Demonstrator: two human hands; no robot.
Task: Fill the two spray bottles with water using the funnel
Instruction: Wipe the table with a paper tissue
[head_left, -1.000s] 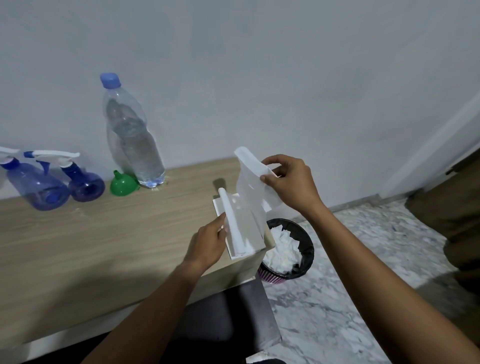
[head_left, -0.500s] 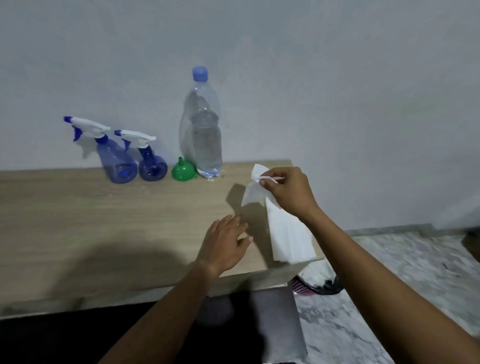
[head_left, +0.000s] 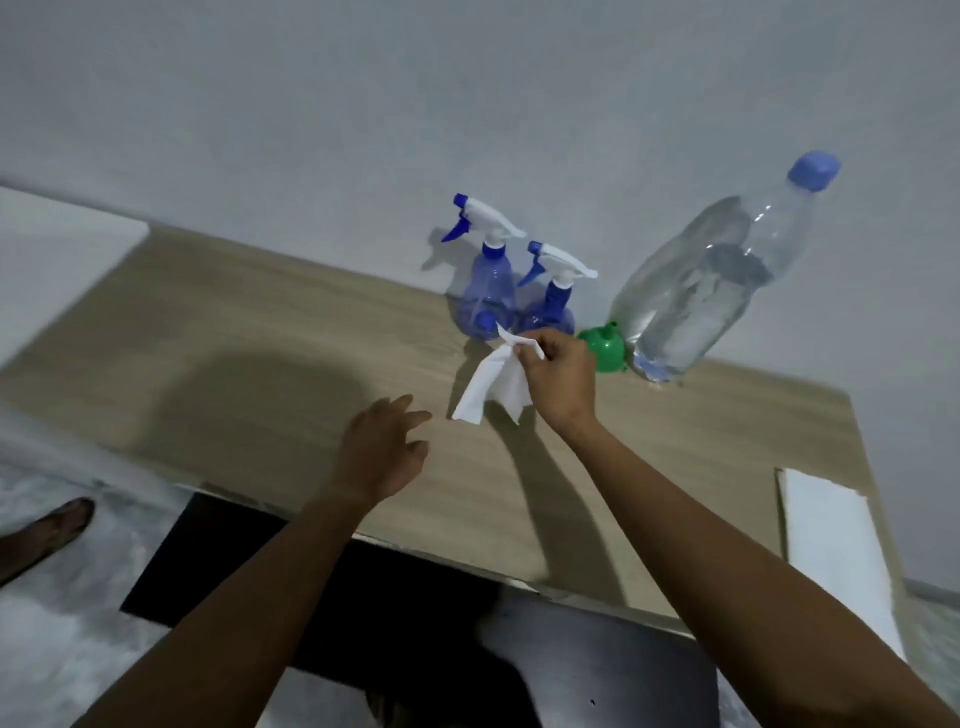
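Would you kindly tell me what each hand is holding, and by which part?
The right hand pinches a white tissue at its top edge; the rest hangs. The left hand holds nothing.

Both forearms bare, no sleeves/watch/rings; sandal (head_left: 49, 530) on foot, lower left.

Dim indoor light, cool blue-grey cast; no glare. Big soft shadow on the table (head_left: 234, 332) at left-centre; thinner dark shadow runs under the right hand (head_left: 558, 382) and forearm, so light comes from above/behind. Faint shadow of the spray bottles (head_left: 514, 291) on the wall (head_left: 363, 104). Wide-angle distortion strong; water bottle (head_left: 711, 280) leans hard at right edge; horizon tilted. Overall soft, slight motion blur; floor at left smeared.
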